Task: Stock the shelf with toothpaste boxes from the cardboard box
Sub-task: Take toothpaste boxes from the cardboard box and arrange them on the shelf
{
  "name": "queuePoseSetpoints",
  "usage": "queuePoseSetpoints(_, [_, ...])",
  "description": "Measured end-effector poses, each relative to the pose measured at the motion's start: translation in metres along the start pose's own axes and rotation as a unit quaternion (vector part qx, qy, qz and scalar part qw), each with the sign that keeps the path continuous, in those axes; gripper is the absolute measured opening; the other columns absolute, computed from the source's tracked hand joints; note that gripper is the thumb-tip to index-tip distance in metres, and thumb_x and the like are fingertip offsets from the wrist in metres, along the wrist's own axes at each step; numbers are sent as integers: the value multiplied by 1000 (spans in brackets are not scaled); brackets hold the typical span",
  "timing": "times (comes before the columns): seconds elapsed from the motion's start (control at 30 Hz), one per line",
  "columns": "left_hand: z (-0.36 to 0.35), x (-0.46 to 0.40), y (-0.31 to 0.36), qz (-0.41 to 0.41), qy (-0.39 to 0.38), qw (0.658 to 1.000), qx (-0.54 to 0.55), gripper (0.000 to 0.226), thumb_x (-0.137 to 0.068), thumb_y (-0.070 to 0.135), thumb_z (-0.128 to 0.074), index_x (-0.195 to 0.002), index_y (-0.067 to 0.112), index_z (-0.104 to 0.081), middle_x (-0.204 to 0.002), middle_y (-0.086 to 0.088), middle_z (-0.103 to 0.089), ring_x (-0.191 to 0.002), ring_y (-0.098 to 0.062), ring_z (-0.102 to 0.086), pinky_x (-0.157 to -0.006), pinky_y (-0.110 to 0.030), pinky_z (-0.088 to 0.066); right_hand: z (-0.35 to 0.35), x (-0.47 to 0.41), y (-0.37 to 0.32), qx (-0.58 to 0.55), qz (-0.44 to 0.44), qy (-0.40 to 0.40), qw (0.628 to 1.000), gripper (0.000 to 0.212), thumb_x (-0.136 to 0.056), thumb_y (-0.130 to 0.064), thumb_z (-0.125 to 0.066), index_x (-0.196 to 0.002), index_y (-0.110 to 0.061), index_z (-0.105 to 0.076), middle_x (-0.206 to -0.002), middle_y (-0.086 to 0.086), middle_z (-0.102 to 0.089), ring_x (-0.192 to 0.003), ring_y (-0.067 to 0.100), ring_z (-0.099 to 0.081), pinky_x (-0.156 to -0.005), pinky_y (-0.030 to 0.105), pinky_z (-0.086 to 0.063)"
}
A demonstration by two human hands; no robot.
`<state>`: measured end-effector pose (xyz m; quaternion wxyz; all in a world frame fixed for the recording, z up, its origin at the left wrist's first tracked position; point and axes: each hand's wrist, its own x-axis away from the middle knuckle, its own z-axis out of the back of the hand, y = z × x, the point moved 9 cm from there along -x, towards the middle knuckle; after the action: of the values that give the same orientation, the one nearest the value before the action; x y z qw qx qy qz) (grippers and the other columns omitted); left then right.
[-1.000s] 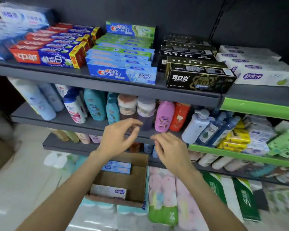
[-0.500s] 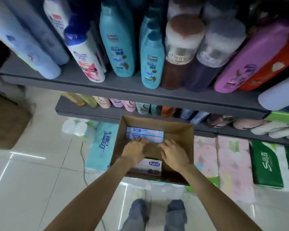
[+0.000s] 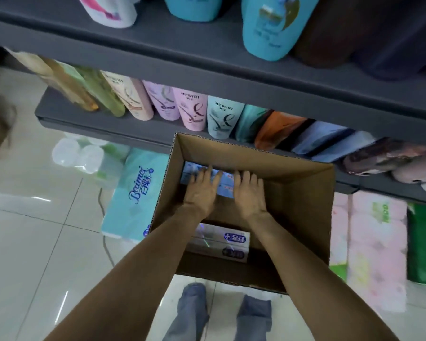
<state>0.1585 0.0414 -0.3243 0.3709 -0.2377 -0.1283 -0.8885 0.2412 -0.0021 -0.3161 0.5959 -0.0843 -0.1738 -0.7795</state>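
Observation:
An open cardboard box (image 3: pixel 303 207) stands on the floor below the shelves. Light blue toothpaste boxes (image 3: pixel 223 187) lie against its far wall. My left hand (image 3: pixel 201 193) and my right hand (image 3: pixel 249 195) lie side by side on top of them, fingers stretched out flat toward the far wall. The hands hide most of these boxes. White toothpaste boxes (image 3: pixel 221 241) with dark blue marks lie at the near side of the carton, between my forearms. The toothpaste shelf is out of view.
A grey shelf (image 3: pixel 207 60) juts out right above the carton, with shampoo bottles (image 3: pixel 190 112) on the shelf beneath it. A pale blue tissue pack (image 3: pixel 133 193) lies left of the carton, pink toilet-roll packs (image 3: pixel 374 242) and a green pack (image 3: pixel 423 244) right. My legs (image 3: pixel 194 313) stand behind it.
My view dropped from the toothpaste shelf to the carton. Both hands went down from shelf height into the box and now rest on the blue toothpaste boxes at its far side.

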Motion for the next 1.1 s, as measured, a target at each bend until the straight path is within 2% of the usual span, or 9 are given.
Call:
queuePoseSetpoints(0.07, [-6, -2, 3, -13, -7, 999, -38, 73, -93, 18, -49, -150, 16, -3, -157, -16, -5, -145, -31, -4, -116, -46, -12, -7, -2, 4, 20, -24, -40, 999, 17, -80, -23, -59, -96, -18, -62, -92, 6, -57, -84, 21, -55, -71, 33, -45])
queuePoseSetpoints(0.27, [22, 1, 11, -75, 90, 993, -18, 62, -84, 28, -60, -138, 16, -32, -142, -8, -40, -137, -23, -30, -110, -39, -23, 18, 31, 25, -164, -93, -85, 978, 78, -71, -56, -71, -127, -13, -37, -126, 9, -41, -118, 29, -40, -82, 36, -45])
queuePoseSetpoints(0.37, [41, 20, 26, -77, 9, 991, 105, 77, -77, 49, -66, -133, 11, -30, -132, -10, -49, -122, -28, -47, -98, -34, -33, 85, 66, 42, -223, -73, 25, 972, 77, -69, -41, -77, -132, -20, -37, -128, 5, -37, -118, 24, -38, -78, 33, -47])
queuePoseSetpoints(0.5, [82, 78, 39, -67, -5, 959, 276, 75, -67, 59, -72, -117, 17, -35, -112, -5, -61, -99, -29, -60, -71, -30, -38, 149, 125, 77, -435, -104, 145, 882, 86, -72, -13, -78, -143, -22, -30, -136, 4, -35, -125, 14, -36, -98, 26, -39])
queuePoseSetpoints(0.67, [133, 164, 35, -44, -52, 786, 615, 94, -47, 66, -71, -128, 30, -41, -118, 5, -62, -104, -11, -60, -93, -33, -50, 179, 197, 79, -738, -167, 62, 651, 41, -84, -20, -68, -121, -27, -52, -118, 4, -61, -107, 19, -61, -95, 25, -49])
queuePoseSetpoints(0.73, [159, 193, 36, -38, -47, 713, 698, 81, -48, 61, -70, -122, 35, -46, -118, 3, -63, -104, -10, -62, -93, -28, -49, 210, 216, 62, -774, -128, 34, 619, 36, -79, -26, -64, -113, -32, -55, -111, -2, -64, -106, 15, -62, -94, 34, -51])
queuePoseSetpoints(0.9, [208, 237, 45, -23, -33, 627, 778, 69, -67, 52, -69, -126, 22, -47, -112, 0, -65, -96, -12, -64, -91, -33, -50, 285, 241, 31, -720, -47, 75, 688, 51, -79, -15, -74, -120, -32, -49, -110, -14, -62, -100, -4, -60, -81, 15, -49])
queuePoseSetpoints(1.0, [231, 252, 51, -9, -21, 646, 763, 63, -81, 63, -53, -126, 20, -47, -113, 1, -64, -98, -9, -65, -88, -27, -51, 302, 246, 34, -650, -69, 106, 749, 73, -64, -43, -77, -128, -26, -47, -121, -7, -59, -112, 11, -56, -92, 33, -49])
queuePoseSetpoints(1.1, [247, 266, 58, -14, -40, 653, 756, 62, -91, 65, -29, -125, 21, -54, -110, 0, -69, -98, -12, -67, -80, -25, -55, 305, 250, 49, -678, -76, 78, 727, 63, -74, -21, -78, -128, -22, -46, -120, -6, -60, -112, 16, -58, -93, 36, -50])
